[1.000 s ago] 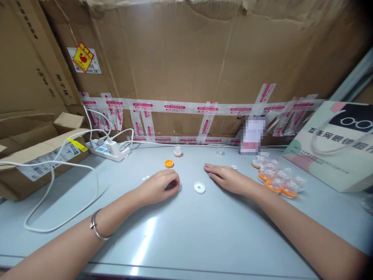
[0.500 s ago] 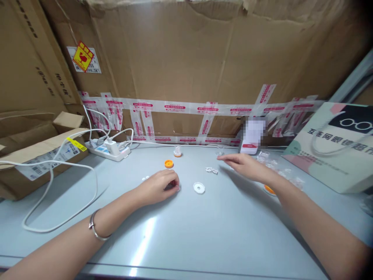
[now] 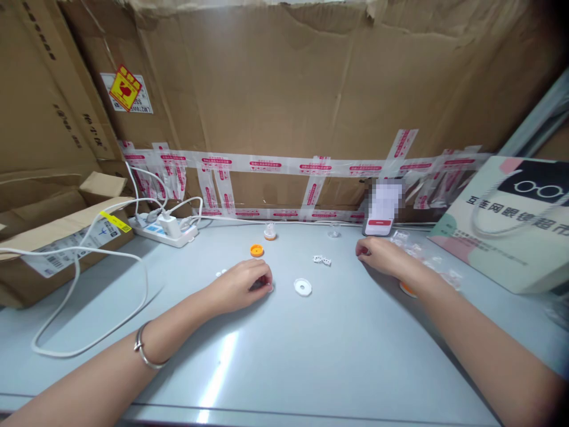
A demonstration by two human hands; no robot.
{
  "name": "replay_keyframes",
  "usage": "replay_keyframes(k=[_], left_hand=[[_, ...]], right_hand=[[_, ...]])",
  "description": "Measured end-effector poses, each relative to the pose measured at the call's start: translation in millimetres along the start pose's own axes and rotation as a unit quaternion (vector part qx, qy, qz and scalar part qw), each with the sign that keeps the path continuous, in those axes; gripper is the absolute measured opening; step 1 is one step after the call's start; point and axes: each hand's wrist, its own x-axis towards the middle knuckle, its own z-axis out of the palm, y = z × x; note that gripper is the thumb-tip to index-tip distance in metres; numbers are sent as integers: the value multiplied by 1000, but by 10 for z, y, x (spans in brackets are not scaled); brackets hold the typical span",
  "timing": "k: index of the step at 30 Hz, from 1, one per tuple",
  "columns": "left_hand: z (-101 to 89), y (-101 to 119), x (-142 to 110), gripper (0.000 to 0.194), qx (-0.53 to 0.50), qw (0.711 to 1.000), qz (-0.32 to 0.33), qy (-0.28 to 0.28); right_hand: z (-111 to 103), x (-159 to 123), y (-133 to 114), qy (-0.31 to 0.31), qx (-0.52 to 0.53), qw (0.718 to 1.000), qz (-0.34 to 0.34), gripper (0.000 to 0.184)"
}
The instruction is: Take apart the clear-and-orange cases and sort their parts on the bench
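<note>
My left hand rests on the table with its fingers curled inward; whatever they hold, if anything, is hidden. Just right of it lies a white disc with a central hole. Behind it are an orange ring-shaped cap and a small clear dome on an orange base. Small white pieces show partly behind my left wrist. My right hand is closed, fingertips and thumb together, near the phone; its contents cannot be made out. To its left are white openwork parts and a clear small cup.
Several small clear bags lie behind my right forearm, beside an orange-and-white piece. A phone leans at the back. A paper bag stands right; a power strip, cables and an open carton are left.
My right hand has drawn back to the right, away from the clear cup, and its stretched fingers have curled closed. My left hand has stayed in place.
</note>
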Motion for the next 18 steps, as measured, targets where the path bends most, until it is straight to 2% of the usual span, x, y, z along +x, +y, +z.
replay_keyframes(k=[2, 4, 7, 10, 13, 16, 18], left_hand=[[1, -9, 0, 8, -2, 1000, -1, 4], [-1, -15, 0, 8, -3, 1000, -2, 4], [-4, -20, 1, 8, -9, 1000, -4, -1], [0, -31, 4, 9, -25, 1000, -7, 0], [8, -50, 7, 10, -46, 999, -11, 1], [9, -63, 9, 11, -56, 998, -11, -1], [1, -63, 10, 11, -51, 999, -10, -3]], right_hand=[[-32, -16, -18, 13, 3, 1000, 0, 16], [-65, -46, -97, 51, 25, 998, -18, 20], [-98, -127, -341, 98, 126, 984, -85, 24], [-116, -259, -651, 108, 237, 951, -165, 24], [-147, -414, -878, 59, 293, 927, -227, 26], [-163, -534, -975, -29, 301, 921, -244, 35], [-128, -567, -1017, -51, 289, 920, -258, 34]])
